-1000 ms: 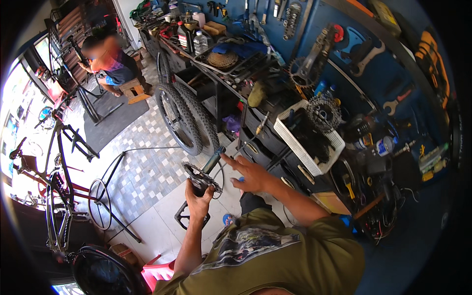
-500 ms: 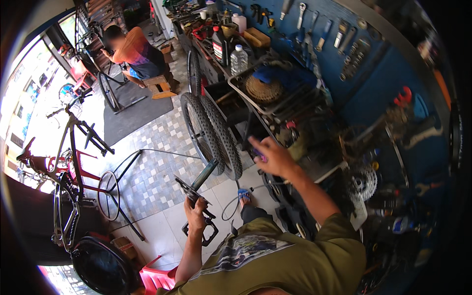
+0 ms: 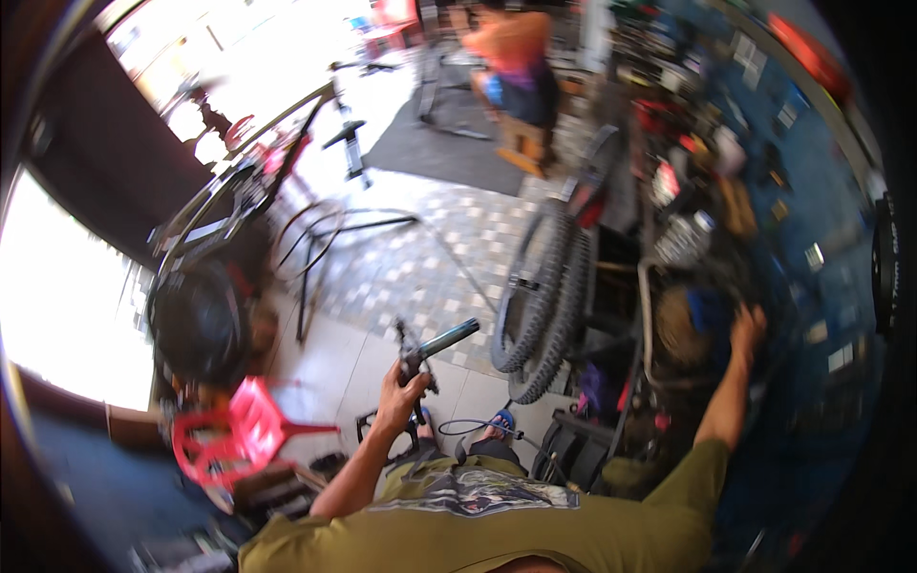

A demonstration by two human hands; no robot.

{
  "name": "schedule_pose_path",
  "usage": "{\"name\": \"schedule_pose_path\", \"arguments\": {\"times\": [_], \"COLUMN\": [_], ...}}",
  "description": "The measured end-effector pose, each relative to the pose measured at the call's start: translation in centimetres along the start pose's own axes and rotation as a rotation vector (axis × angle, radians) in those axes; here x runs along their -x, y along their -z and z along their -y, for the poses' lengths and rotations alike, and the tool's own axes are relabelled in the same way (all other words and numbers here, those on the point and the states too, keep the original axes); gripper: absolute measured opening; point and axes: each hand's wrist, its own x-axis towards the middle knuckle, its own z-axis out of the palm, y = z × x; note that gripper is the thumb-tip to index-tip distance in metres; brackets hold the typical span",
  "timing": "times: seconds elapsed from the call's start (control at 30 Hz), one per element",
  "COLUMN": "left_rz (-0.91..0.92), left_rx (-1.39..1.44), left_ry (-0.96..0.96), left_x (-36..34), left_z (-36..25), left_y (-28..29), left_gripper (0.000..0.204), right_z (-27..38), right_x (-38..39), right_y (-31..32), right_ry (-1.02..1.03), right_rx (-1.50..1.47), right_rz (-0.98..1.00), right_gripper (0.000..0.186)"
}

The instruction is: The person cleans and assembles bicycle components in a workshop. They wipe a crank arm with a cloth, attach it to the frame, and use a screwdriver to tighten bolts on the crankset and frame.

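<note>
My left hand (image 3: 397, 399) is closed round a bicycle crank (image 3: 413, 359), holding it in front of my body. Its thick, shiny spindle tube (image 3: 449, 337) points up and to the right. A black pedal (image 3: 367, 426) hangs at the lower end, beside my wrist. My right arm stretches out to the right side of the workbench. There my right hand (image 3: 748, 330) is next to a blue cloth (image 3: 705, 311) and a round, brownish cassette (image 3: 679, 323) in a metal-rimmed tray (image 3: 647, 329). Motion blur hides its fingers and whether they hold anything.
Two knobby tyred wheels (image 3: 543, 296) stand against the bench. A clear bottle (image 3: 684, 239) is behind the tray. A bicycle frame (image 3: 287, 158) on a stand and a red plastic chair (image 3: 250, 420) are at left. A person in an orange top (image 3: 516, 48) sits at the back.
My right hand has moved from over the bench's near edge out to the tray's far side. My view has swung right. The crank stays in my left hand, its spindle now tilted further right.
</note>
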Motion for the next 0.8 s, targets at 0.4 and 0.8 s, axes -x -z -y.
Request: {"name": "schedule_pose_path", "arguments": {"times": [0.4,0.8], "left_rz": [-0.299,-0.566], "left_rx": [0.133,0.183], "left_ry": [0.072,-0.044], "left_x": [-0.5,-3.5], "left_z": [-2.3,0.8], "left_y": [4.6,18.5], "left_gripper": [0.034,0.042], "right_z": [5.4,21.2], "right_x": [-1.0,-1.9], "right_y": [5.8,11.9], "right_ry": [-0.174,-0.154], "right_rx": [0.188,-0.8], "right_rz": [0.19,-0.094], "right_gripper": [0.02,0.055]}}
